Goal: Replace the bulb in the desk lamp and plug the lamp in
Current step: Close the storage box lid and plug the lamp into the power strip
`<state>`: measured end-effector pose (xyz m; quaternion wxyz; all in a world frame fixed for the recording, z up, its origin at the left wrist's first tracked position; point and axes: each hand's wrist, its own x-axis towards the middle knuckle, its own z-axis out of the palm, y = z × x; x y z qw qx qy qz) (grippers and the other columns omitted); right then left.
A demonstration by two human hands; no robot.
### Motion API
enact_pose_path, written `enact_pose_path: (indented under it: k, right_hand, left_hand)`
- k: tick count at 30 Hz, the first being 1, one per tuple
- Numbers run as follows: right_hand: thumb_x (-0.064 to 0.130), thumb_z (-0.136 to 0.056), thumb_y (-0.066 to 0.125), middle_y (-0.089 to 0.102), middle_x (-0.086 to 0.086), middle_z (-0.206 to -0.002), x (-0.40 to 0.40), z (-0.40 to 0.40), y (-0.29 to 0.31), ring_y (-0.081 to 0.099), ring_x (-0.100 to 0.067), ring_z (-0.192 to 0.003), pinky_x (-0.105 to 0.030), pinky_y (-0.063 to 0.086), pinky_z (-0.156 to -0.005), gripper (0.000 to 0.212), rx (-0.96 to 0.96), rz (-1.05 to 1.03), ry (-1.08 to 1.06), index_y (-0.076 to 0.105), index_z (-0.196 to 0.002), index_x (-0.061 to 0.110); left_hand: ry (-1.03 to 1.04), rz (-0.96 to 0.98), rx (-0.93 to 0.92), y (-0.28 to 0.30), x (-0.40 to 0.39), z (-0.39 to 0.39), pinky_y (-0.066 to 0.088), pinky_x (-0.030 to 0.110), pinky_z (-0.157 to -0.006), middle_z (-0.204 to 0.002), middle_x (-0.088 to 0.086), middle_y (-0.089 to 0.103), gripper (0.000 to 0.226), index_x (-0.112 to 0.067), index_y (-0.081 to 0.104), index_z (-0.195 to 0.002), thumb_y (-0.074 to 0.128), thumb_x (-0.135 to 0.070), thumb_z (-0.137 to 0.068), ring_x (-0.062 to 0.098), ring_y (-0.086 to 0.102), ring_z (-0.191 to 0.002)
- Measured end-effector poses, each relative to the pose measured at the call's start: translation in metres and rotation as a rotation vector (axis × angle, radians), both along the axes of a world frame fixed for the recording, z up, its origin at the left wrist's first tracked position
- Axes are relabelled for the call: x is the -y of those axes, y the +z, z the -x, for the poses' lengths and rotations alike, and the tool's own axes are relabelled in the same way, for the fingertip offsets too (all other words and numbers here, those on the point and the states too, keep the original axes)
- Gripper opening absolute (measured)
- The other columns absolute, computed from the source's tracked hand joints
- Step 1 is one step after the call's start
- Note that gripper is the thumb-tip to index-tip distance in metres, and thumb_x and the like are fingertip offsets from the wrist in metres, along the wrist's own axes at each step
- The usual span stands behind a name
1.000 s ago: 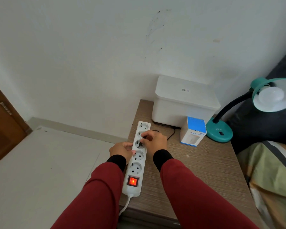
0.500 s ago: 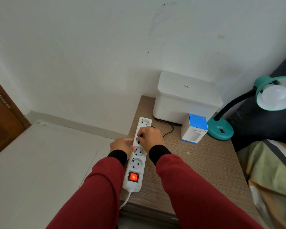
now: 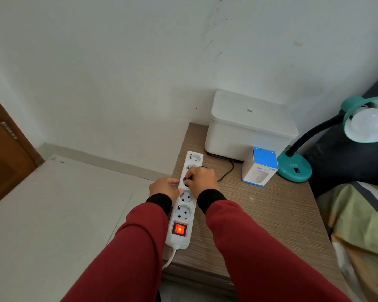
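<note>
Along the left edge of the bedside table [image 3: 271,214] our left hand [image 3: 165,189] presses against the side of the power strip [image 3: 183,205], fingers curled to its casing, bracing rather than gripping it. Its red switch [image 3: 179,229] near the front edge glows, so the sockets are probably live; a fingertip slipping past the plug body toward the pins is the first risk.

Just to the right, our right hand [image 3: 202,178] is clenched on the black plug [image 3: 187,179], which sits at the third socket from the back. We cannot tell whether it is fully seated. If we push at an angle, the pins may jam, or the strip may skid off the left edge.

The black cord [image 3: 226,172] runs back toward the white box [image 3: 249,129]; a tug could drag the small humidifier carton [image 3: 260,168]. At the right edge stands the teal lamp [image 3: 295,168], its bulb [image 3: 371,122] fitted and unlit.
</note>
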<state>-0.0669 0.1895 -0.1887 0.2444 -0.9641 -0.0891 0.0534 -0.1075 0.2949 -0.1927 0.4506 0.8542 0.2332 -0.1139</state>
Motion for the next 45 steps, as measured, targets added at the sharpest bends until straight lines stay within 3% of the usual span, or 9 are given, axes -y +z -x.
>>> enact_pose_path:
  k: [5,9,14,18,24,31,34,42,45]
  right_hand:
    - [0.009,-0.090,0.055,0.056,-0.010,-0.135,0.008,-0.002,0.025,0.052,-0.026,-0.123,-0.030,0.045,-0.100,0.048,-0.195,0.192,0.196,0.049,-0.136,0.023]
    - [0.011,-0.088,0.060,0.047,-0.015,-0.140,0.020,-0.003,0.044,0.053,-0.029,-0.122,-0.030,0.046,-0.093,0.069,-0.266,0.221,0.214,0.029,-0.146,0.033]
    - [0.019,-0.092,0.053,0.055,-0.015,-0.134,0.043,-0.007,0.070,0.055,-0.031,-0.120,-0.036,0.047,-0.095,0.040,-0.234,0.483,0.206,0.052,-0.130,0.009]
    - [0.013,-0.097,0.046,0.058,-0.017,-0.131,0.061,-0.007,0.088,0.056,-0.031,-0.120,-0.034,0.046,-0.096,0.033,-0.247,0.581,0.168,0.055,-0.125,-0.002]
    - [0.013,-0.098,0.044,0.052,-0.019,-0.137,0.099,-0.010,0.109,0.050,-0.031,-0.127,-0.034,0.041,-0.102,0.036,-0.205,0.533,0.096,0.051,-0.129,-0.002]
    - [0.024,-0.090,0.057,0.062,-0.016,-0.124,0.171,-0.028,0.124,0.060,-0.031,-0.112,-0.035,0.049,-0.089,0.037,-0.188,0.566,-0.012,0.056,-0.120,0.002]
    - [0.019,-0.091,0.055,0.061,-0.017,-0.127,0.207,-0.041,0.123,0.059,-0.033,-0.117,-0.037,0.049,-0.093,0.035,-0.175,0.555,-0.067,0.057,-0.122,0.003]
    - [0.025,-0.090,0.055,0.059,-0.017,-0.128,0.292,-0.065,0.099,0.058,-0.032,-0.116,-0.035,0.050,-0.090,0.043,-0.176,0.429,-0.225,0.054,-0.126,0.001]
    - [0.023,-0.089,0.054,0.059,-0.015,-0.129,0.312,-0.074,0.074,0.056,-0.031,-0.118,-0.036,0.048,-0.097,0.040,-0.204,0.337,-0.261,0.057,-0.125,0.005]
  left_hand:
    - [-0.107,-0.146,-0.053,0.008,0.002,-0.002,0.039,0.023,-0.104,-0.125,0.004,0.065,0.032,-0.016,0.063,-0.122,0.061,-0.023,-0.090,0.018,0.057,-0.119]
    - [-0.150,-0.325,-0.084,0.023,0.005,-0.008,0.042,0.030,-0.103,-0.129,0.009,0.059,0.040,-0.010,0.060,-0.124,0.059,-0.030,-0.091,0.024,0.053,-0.123]
    - [-0.297,-0.517,-0.082,0.054,0.013,-0.018,0.048,0.029,-0.091,-0.121,0.011,0.063,0.044,-0.006,0.062,-0.115,0.060,-0.040,-0.087,0.027,0.059,-0.113]
    - [-0.351,-0.592,-0.056,0.078,0.030,-0.025,0.050,0.030,-0.086,-0.120,0.013,0.062,0.037,-0.002,0.061,-0.114,0.062,-0.029,-0.088,0.027,0.060,-0.111]
    - [-0.430,-0.692,0.001,0.104,0.075,-0.038,0.051,0.032,-0.087,-0.125,0.015,0.060,0.032,-0.002,0.060,-0.119,0.055,-0.019,-0.092,0.029,0.061,-0.112]
    - [-0.562,-0.744,0.058,0.127,0.150,-0.063,0.050,0.030,-0.086,-0.122,0.013,0.063,0.030,-0.003,0.062,-0.117,0.059,-0.014,-0.089,0.029,0.062,-0.111]
    - [-0.588,-0.741,0.095,0.131,0.187,-0.076,0.050,0.032,-0.089,-0.124,0.015,0.062,0.030,-0.002,0.062,-0.117,0.051,-0.010,-0.090,0.030,0.061,-0.113]
    - [-0.614,-0.692,0.175,0.110,0.274,-0.115,0.049,0.032,-0.093,-0.127,0.015,0.058,0.031,-0.002,0.060,-0.120,0.046,-0.010,-0.093,0.029,0.058,-0.116]
    - [-0.646,-0.670,0.190,0.085,0.299,-0.129,0.048,0.034,-0.095,-0.128,0.016,0.056,0.033,-0.002,0.056,-0.124,0.046,-0.011,-0.094,0.030,0.057,-0.118]
